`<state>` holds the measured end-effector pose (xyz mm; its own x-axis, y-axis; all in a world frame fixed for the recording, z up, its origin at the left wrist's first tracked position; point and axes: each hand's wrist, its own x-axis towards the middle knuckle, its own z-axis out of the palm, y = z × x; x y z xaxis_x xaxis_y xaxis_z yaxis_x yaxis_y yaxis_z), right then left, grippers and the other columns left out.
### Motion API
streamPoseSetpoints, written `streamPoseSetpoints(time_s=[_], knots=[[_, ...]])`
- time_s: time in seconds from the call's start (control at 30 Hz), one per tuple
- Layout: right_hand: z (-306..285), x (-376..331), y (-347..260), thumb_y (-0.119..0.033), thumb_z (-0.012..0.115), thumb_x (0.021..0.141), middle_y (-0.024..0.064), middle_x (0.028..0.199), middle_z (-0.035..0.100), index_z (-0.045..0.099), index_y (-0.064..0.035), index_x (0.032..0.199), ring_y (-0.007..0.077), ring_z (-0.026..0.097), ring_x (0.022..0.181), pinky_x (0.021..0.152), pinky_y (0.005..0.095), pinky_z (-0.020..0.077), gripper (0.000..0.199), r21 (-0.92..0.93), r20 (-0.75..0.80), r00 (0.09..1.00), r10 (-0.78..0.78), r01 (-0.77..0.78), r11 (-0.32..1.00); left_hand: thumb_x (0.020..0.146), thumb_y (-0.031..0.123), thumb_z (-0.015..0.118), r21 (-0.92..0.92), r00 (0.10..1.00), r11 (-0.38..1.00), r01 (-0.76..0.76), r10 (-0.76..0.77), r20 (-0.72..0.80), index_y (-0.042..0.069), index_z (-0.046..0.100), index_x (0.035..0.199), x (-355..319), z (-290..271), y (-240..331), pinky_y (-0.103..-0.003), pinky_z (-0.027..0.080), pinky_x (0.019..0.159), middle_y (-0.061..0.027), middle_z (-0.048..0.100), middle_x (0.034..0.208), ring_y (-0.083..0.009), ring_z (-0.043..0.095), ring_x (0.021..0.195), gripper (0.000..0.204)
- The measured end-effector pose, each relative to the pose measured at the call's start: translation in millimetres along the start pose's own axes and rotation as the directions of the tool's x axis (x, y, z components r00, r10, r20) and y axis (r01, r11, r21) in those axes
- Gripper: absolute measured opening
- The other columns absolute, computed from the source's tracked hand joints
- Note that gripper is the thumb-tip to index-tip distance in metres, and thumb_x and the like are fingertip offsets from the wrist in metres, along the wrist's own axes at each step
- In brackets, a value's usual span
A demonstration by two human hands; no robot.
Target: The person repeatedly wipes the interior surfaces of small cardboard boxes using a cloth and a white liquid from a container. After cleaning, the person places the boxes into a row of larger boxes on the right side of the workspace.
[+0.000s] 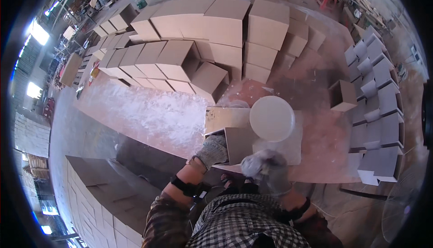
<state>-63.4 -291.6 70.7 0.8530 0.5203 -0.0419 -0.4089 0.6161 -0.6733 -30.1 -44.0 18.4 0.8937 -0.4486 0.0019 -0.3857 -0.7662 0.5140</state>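
Observation:
A small brown box [239, 145] sits in front of me on the work table. My left hand [213, 151], in a grey knit glove, grips it at its left side, the fingertips partly hidden inside its opening. Just right of the box is my right hand [276, 178], also gloved and blurred by motion. Its fingers are closed around a pale, crumpled wad [258, 163] that looks like cloth. Beyond the box lies a yellowish board [227, 119]. A round, off-white lid or tub top [272, 118] stands to its right, over a pale sheet [288, 151].
Stacked brown boxes [180, 20] line the table's far side. White powder [158, 110] covers its left part. Grey-white open boxes [379, 90] stand in rows at the right, near a single brown box [343, 95]. More stacked boxes [97, 203] are at the lower left.

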Motion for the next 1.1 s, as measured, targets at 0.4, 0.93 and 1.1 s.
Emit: streamPoseSetpoints(time_s=[0.4, 0.93, 1.1], knots=[[19.0, 100.6, 12.4, 0.003, 0.061, 0.084, 0.0064, 0.103, 0.059, 0.056, -0.0017, 0.106, 0.0165, 0.061, 0.093, 0.078, 0.0286, 0.0563, 0.023, -0.410, -0.158, 0.979, -0.127, 0.052, 0.911, 0.072, 0.035, 0.067, 0.329, 0.942, 0.936, 0.126, -0.217, 0.256, 0.012, 0.066, 0.106, 11.2, -30.5, 32.8, -0.046, 0.049, 0.075, -0.0140, 0.065, 0.103, -0.0320, 0.064, 0.091, 0.041], [2.9, -13.0, 33.1, 0.003, 0.057, 0.087, 0.0065, 0.089, 0.061, 0.059, -0.0040, 0.096, 0.0200, 0.061, 0.088, 0.083, 0.0387, 0.0556, 0.012, -0.013, -0.294, 0.941, 0.165, -0.176, 0.984, 0.076, 0.050, 0.063, 0.369, 0.964, 0.925, 0.085, -0.170, 0.203, 0.017, 0.067, 0.106, 5.8, 3.0, 8.5, -0.044, 0.047, 0.084, -0.0121, 0.061, 0.114, -0.0310, 0.060, 0.104, 0.045], [28.1, 70.6, 7.7, 0.006, 0.055, 0.087, 0.0085, 0.094, 0.062, 0.057, -0.0017, 0.099, 0.0238, 0.063, 0.093, 0.083, 0.0409, 0.0576, 0.015, -0.215, -0.388, 0.913, -0.125, 0.043, 0.976, 0.080, 0.046, 0.059, 0.331, 0.877, 0.927, 0.178, -0.302, 0.373, 0.014, 0.067, 0.103, 7.3, -25.1, 23.2, -0.043, 0.048, 0.082, -0.0134, 0.065, 0.102, -0.0277, 0.062, 0.100, 0.040]])
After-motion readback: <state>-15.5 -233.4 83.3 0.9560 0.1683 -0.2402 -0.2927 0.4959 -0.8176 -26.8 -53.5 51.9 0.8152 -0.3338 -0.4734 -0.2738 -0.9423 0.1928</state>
